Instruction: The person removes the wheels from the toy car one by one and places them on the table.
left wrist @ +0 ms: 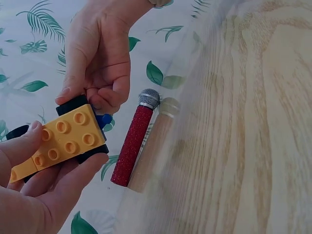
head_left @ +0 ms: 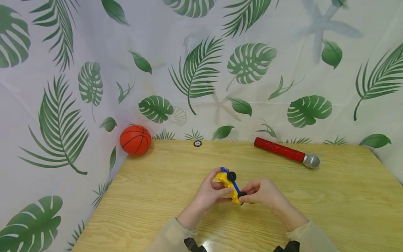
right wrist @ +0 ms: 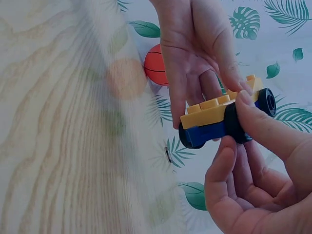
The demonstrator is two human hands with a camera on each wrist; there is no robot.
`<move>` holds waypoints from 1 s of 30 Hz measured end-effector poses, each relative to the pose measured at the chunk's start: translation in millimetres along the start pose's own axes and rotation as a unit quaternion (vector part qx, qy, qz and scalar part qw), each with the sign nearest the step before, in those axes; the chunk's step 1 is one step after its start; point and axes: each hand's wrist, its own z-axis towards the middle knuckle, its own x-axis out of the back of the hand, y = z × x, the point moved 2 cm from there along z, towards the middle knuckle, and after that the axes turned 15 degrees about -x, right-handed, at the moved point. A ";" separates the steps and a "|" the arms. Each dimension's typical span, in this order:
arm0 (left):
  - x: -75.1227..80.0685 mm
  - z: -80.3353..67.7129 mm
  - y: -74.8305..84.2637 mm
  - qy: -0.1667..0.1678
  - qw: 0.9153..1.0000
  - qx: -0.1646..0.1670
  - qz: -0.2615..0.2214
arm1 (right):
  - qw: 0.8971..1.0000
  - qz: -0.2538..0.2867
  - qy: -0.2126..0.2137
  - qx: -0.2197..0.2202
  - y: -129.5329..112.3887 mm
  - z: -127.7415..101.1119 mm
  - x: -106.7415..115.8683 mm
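Saw a pale yellow wooden table spread out under and around a toy car, streaked with grain and lit by a small bright glare on the near side of the car. Found the car held up over the wood between both hands, tipped on its side, studded yellow on top of a blue base. Noticed the left hand on the left of the car, closed narrowly around the yellow body between thumb and fingers. Saw the right hand on the right of the car, pinching a black wheel at the near end. Noted pale sleeves on the near side of the car. Spotted an orange-red ball lined in black, beyond the car and well to its left, by the far corner of the table. Made out a small dark disc beyond the car and slightly to its left, near the back edge; could not read its pale centre. Found a microphone lying aslant beyond the car and to its right, glittery red along the handle, silver at the head. Saw a lightly creased white cloth hung beyond the car and to its left, printed with green leaves, faint starfish and shells.
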 end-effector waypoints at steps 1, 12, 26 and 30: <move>-0.5 -0.1 -0.2 0.000 1.000 0.000 0.002 | 1.000 -0.002 0.000 -0.001 1.3 0.0 -0.3; -6.5 -0.2 -2.4 0.047 0.998 -0.005 0.044 | 0.998 -0.019 0.060 -0.018 7.0 -0.1 -3.4; -7.2 -2.6 -1.2 0.081 0.996 -0.012 0.030 | 0.992 -0.055 0.115 -0.009 -2.3 -5.4 -7.0; -7.8 -1.6 0.2 0.085 0.996 -0.014 0.025 | 0.990 -0.061 0.124 -0.013 -2.9 -4.6 -6.5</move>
